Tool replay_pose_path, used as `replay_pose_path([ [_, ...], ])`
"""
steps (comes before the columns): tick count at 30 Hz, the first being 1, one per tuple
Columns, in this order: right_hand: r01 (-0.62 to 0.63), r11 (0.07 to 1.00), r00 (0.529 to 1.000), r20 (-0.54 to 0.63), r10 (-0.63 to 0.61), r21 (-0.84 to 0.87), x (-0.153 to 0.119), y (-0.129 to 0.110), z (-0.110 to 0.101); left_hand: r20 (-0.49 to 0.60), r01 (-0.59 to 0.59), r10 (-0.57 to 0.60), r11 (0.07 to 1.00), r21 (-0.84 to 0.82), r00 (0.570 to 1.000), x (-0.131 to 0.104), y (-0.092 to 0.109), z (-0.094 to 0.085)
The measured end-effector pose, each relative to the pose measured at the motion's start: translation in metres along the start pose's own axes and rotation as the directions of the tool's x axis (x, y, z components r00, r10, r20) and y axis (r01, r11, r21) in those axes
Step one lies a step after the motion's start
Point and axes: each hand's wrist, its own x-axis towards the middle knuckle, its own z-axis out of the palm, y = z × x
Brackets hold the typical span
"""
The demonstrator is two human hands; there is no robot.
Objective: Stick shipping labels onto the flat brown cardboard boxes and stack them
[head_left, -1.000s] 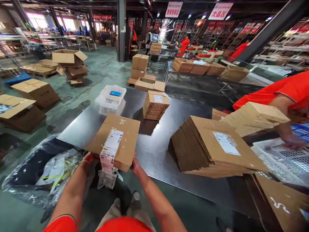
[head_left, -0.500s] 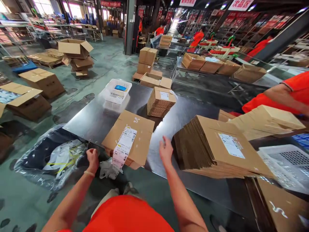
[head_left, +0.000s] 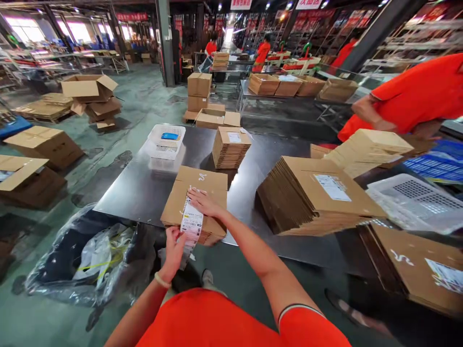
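A stack of flat cardboard (head_left: 213, 185) lies at the front edge of the metal table. A long printed label strip (head_left: 191, 219) runs down over its front edge. My right hand (head_left: 203, 201) rests flat on the upper end of the strip, fingers stretched out. Beside the strip's lower part, at the stack's front edge, my left hand (head_left: 174, 248) is closed with fingertips at the paper's left side; what they pinch is too small to make out.
On the metal table (head_left: 141, 193) stand a white basket (head_left: 167, 142), a small cardboard stack (head_left: 231, 149) and a large leaning stack (head_left: 311, 193). A lined waste bin (head_left: 87, 255) is at the left. A person in orange (head_left: 412, 96) works at the right.
My right hand has moved left onto the label strip and lies flat on it. My left hand has moved right to the strip's edge. The view has shifted a little.
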Motion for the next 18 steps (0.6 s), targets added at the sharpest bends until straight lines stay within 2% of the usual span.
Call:
replay_pose_path([
  [3, -0.008, 1.0, 1.0, 0.004, 0.008, 0.008, 0.001, 0.005, -0.001, 0.112, 0.07, -0.059, 0.993, -0.093, 0.992, 0.005, 0.014, -0.006],
  [6, -0.034, 0.999, 0.999, 0.002, 0.034, 0.003, 0.003, 0.002, 0.0, 0.238, 0.164, -0.148, 0.985, -0.05, 0.96, 0.007, 0.023, -0.022],
  [8, -0.053, 0.998, 0.999, -0.002, 0.053, -0.025, 0.002, 0.0, 0.0, 0.323, 0.205, -0.201, 0.979, 0.022, 0.925, 0.003, 0.02, -0.043],
  [10, -0.063, 0.996, 0.998, 0.0, 0.063, -0.061, 0.0, -0.004, -0.002, 0.393, 0.193, -0.229, 0.973, 0.127, 0.891, -0.002, 0.013, -0.074],
  [13, -0.106, 0.989, 0.994, 0.018, 0.109, -0.106, -0.002, -0.015, -0.008, 0.47, 0.04, -0.202, 0.942, 0.333, 0.859, -0.005, 0.006, -0.125],
  [15, -0.213, 0.967, 0.976, -0.072, 0.205, -0.137, -0.002, -0.029, -0.008, 0.524, -0.142, -0.109, 0.899, 0.414, 0.844, -0.002, 0.013, -0.15],
  [16, -0.277, 0.949, 0.954, -0.159, 0.254, -0.152, -0.001, -0.037, -0.005, 0.564, -0.23, -0.062, 0.872, 0.432, 0.823, 0.001, 0.02, -0.155],
  [18, -0.37, 0.911, 0.899, -0.317, 0.303, -0.179, 0.003, -0.053, 0.005, 0.662, -0.381, -0.006, 0.814, 0.439, 0.749, 0.009, 0.04, -0.153],
])
